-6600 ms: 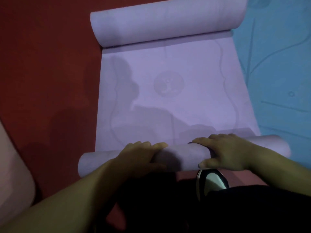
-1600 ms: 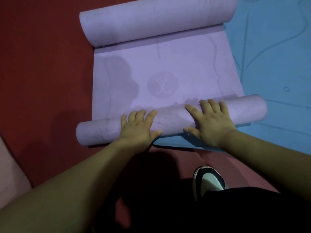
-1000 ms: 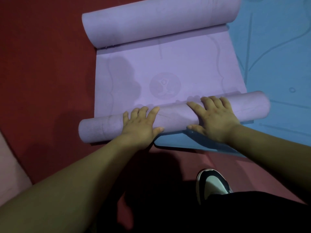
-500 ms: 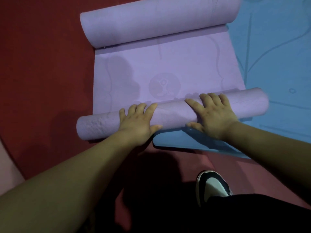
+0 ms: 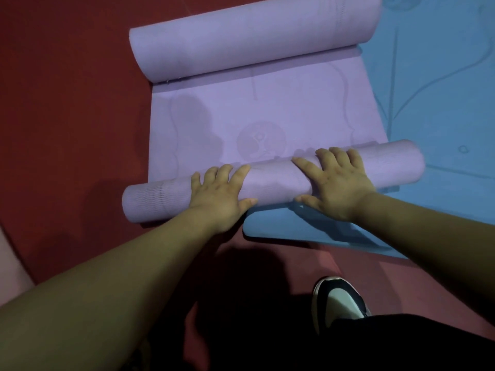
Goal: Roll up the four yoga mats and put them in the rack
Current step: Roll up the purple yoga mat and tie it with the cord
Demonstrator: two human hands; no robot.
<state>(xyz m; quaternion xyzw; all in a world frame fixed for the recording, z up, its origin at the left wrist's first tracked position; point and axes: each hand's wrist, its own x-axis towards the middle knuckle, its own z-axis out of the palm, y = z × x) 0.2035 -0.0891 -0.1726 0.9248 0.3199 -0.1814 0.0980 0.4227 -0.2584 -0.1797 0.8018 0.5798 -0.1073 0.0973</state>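
**Insp. A:** Status, purple mat?

**Insp. B:** purple mat [image 5: 267, 116] lies on red floor [image 5: 67, 103], partly over blue mat [image 5: 442, 103]; near roll [image 5: 276, 183] sits under both hands; left hand [image 5: 219, 191] and right hand [image 5: 337, 183] are flat, fingers spread, pressing, gripping nothing.

**A:** Risks?

**B:** Roll is skewed; right end is further on, overhanging the blue mat; an uneven push prob. telescopes it. Also the far end [image 5: 254, 36] is curled; the two rolls would meet unless it's flattened; the blue corner beneath could drag along.

**A:** Count?

**B:** Mats: 1 purple, 1 blue; pinkish edge [image 5: 10, 263] lower left, poss. a third, can't confirm; fourth not seen; hands 2; shoe [image 5: 340, 301] 1; rack 0 in view.
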